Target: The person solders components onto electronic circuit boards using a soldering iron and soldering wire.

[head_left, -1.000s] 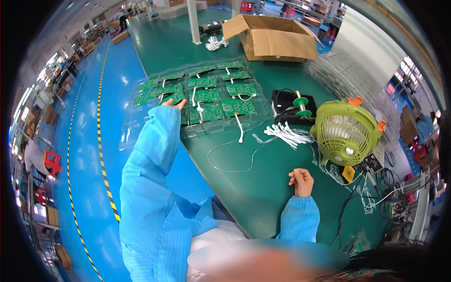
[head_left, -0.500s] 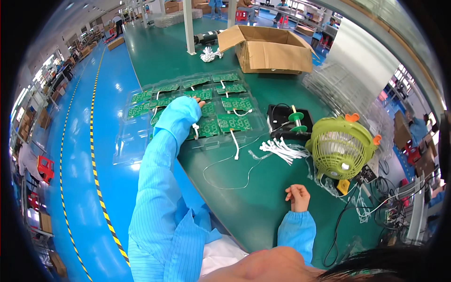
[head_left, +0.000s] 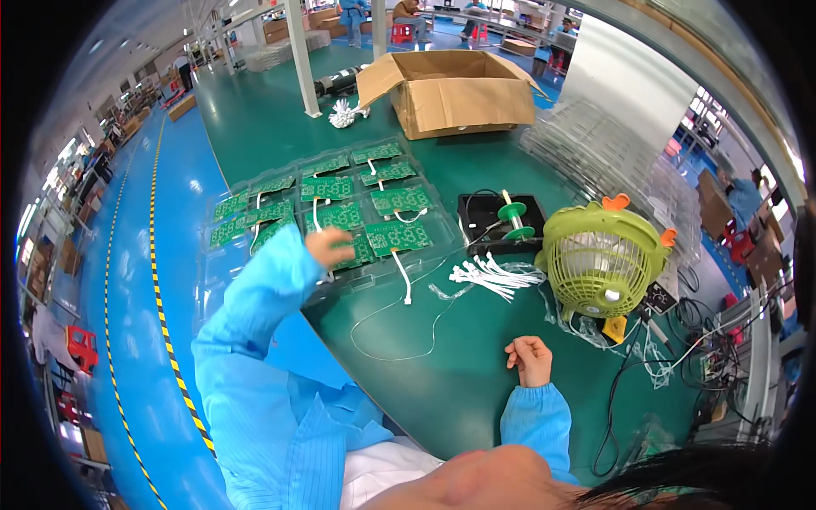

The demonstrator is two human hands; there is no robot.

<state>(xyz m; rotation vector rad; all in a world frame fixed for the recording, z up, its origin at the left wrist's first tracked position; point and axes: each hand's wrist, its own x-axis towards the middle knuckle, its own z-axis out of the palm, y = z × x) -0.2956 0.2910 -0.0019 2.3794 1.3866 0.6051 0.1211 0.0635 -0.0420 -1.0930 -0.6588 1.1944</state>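
Note:
My left hand [head_left: 330, 248] hovers over the near side of a clear plastic tray [head_left: 442, 251], its fingers stretched out and slightly apart, with nothing seen in them. Several green circuit boards [head_left: 398, 238] lie in rows in the tray, with white cables hanging from them. A white cable end shows just below the hand; whether they touch I cannot tell. My right hand [head_left: 530, 361] rests on the green table [head_left: 459, 382], fingers curled with thumb and forefinger together. What it holds, if anything, is hidden. A bundle of white cables [head_left: 493, 276] lies beyond it.
A green fan [head_left: 603, 263] stands at the right beside tangled cords. Behind the bundle, a black box [head_left: 480, 223] holds a solder wire spool [head_left: 513, 218]; thin wire loops across the table. Farther back are an open carton [head_left: 459, 102] and stacked clear trays [head_left: 586, 153].
My left hand has drawn back toward me from the middle of the boards, its elbow bending. The view has shifted slightly; my right hand keeps its place on the table.

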